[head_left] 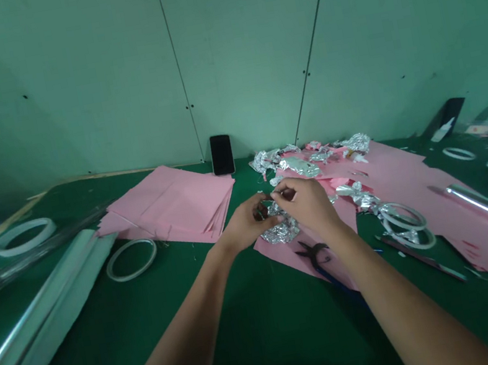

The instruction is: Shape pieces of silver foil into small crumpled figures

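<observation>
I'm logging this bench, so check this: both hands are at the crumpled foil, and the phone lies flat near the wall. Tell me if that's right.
Not flat: the head view shows the phone standing upright near the wall. The left hand and right hand are indeed at the crumpled foil.

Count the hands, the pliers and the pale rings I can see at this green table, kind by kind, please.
Hands: 2 (left hand, right hand)
Pliers: 1
Pale rings: 5 (two on the left, three on the right)
Total: 8
</observation>
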`<move>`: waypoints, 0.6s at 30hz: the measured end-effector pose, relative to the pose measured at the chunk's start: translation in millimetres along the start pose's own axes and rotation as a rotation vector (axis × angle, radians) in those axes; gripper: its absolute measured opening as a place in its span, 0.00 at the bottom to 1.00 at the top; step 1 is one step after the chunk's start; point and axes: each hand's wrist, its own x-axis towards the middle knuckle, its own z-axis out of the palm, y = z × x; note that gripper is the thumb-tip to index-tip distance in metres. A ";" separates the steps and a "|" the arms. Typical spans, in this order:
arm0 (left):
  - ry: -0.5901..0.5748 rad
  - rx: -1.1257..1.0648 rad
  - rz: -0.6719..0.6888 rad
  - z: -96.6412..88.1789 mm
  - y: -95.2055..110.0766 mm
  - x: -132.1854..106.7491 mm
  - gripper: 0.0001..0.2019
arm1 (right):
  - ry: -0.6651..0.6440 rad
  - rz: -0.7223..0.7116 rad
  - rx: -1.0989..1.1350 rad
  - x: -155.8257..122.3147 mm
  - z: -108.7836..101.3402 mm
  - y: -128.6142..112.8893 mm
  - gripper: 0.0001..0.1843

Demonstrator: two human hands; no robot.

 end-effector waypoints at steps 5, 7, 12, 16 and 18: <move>0.022 0.022 -0.009 7.3 3.9 -0.2 0.16 | -0.019 -0.020 -0.114 -1.2 -2.9 -2.5 0.06; 0.033 0.043 -0.015 7.2 5.2 -1.1 0.16 | -0.037 -0.021 -0.088 -2.3 -6.6 -1.4 0.09; 0.000 0.093 -0.022 2.1 5.8 -2.7 0.21 | -0.026 0.135 0.113 -4.0 -20.2 9.5 0.15; 0.148 0.106 -0.008 1.6 1.1 1.0 0.17 | 0.033 0.162 0.174 -4.0 -26.6 14.4 0.15; 0.199 0.083 -0.002 3.2 -1.6 4.5 0.14 | -0.009 0.130 0.202 -4.2 -26.8 13.4 0.11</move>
